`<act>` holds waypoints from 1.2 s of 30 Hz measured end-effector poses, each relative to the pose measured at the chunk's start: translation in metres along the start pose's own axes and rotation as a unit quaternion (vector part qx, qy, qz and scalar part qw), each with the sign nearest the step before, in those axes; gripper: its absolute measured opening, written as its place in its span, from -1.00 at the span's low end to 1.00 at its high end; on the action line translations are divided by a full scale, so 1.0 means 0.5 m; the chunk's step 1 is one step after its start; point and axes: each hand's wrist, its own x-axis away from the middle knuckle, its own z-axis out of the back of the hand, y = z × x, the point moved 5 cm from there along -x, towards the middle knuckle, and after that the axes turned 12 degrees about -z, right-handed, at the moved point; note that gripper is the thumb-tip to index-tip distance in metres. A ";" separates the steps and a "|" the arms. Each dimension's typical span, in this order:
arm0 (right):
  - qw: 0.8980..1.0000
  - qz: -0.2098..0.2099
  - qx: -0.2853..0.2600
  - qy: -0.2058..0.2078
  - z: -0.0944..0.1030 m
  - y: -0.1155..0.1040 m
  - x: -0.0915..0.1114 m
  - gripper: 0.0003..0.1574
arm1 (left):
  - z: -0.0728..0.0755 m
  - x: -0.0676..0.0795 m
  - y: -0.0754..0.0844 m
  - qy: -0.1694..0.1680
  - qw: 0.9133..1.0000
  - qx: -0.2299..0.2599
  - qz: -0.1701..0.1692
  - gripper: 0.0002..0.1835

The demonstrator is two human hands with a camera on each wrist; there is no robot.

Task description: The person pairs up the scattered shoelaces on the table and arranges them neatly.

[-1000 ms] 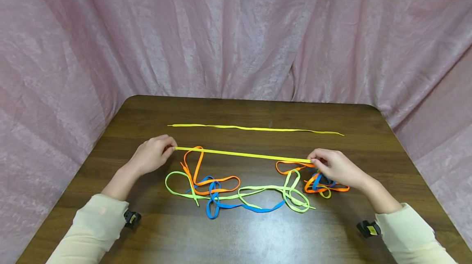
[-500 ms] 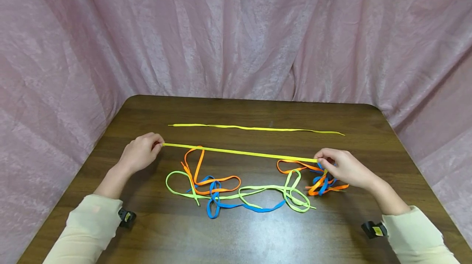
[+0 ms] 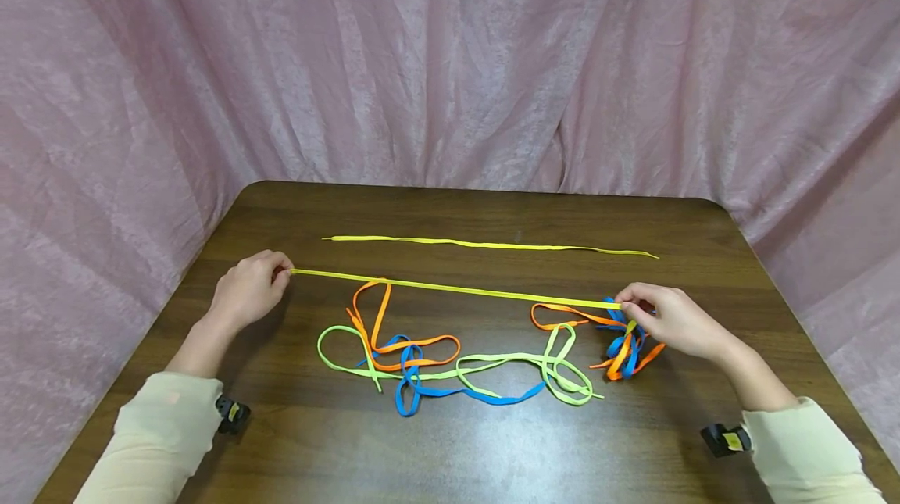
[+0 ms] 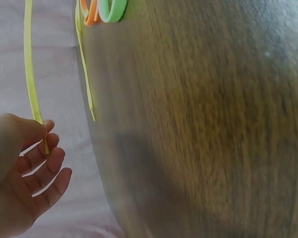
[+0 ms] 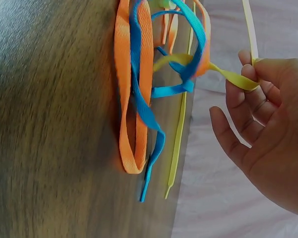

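A yellow shoelace (image 3: 450, 287) is stretched nearly straight between both hands above the table. My left hand (image 3: 249, 287) pinches it near one end; in the left wrist view the short tip (image 4: 45, 145) pokes out below thumb and forefinger. Farther along, my right hand (image 3: 671, 320) pinches the same lace between thumb and fingers. From that pinch the yellow lace (image 5: 233, 78) runs on into a tangle of orange lace (image 5: 131, 99) and blue lace (image 5: 146, 116), which hangs beside the right hand. The other fingers of both hands are loosely bent.
Another yellow shoelace (image 3: 492, 245) lies straight across the back of the wooden table (image 3: 450, 457). In front of the stretched lace lie loosely looped orange (image 3: 380, 316), blue (image 3: 492, 400) and light green (image 3: 506, 359) laces, crossing one another. A pink curtain (image 3: 450, 66) hangs behind.
My hands have moved apart, the left farther left and slightly away, the right a little right. The stretched yellow span is longer, and the tangle by the right hand has shifted and bunched.
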 end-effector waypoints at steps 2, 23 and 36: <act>1.000 0.001 0.005 0.005 0.001 0.004 0.001 -0.93 | 0.005 0.002 -0.004 0.013 1.000 -0.005 0.004 -0.91; 0.998 -0.031 0.028 0.043 0.019 0.081 0.007 -0.94 | 0.012 0.016 -0.043 0.054 0.998 -0.022 0.026 -0.93; 0.994 -0.032 0.047 0.092 0.024 0.132 0.016 -0.94 | -0.013 0.018 -0.051 -0.009 0.999 0.001 0.036 -0.90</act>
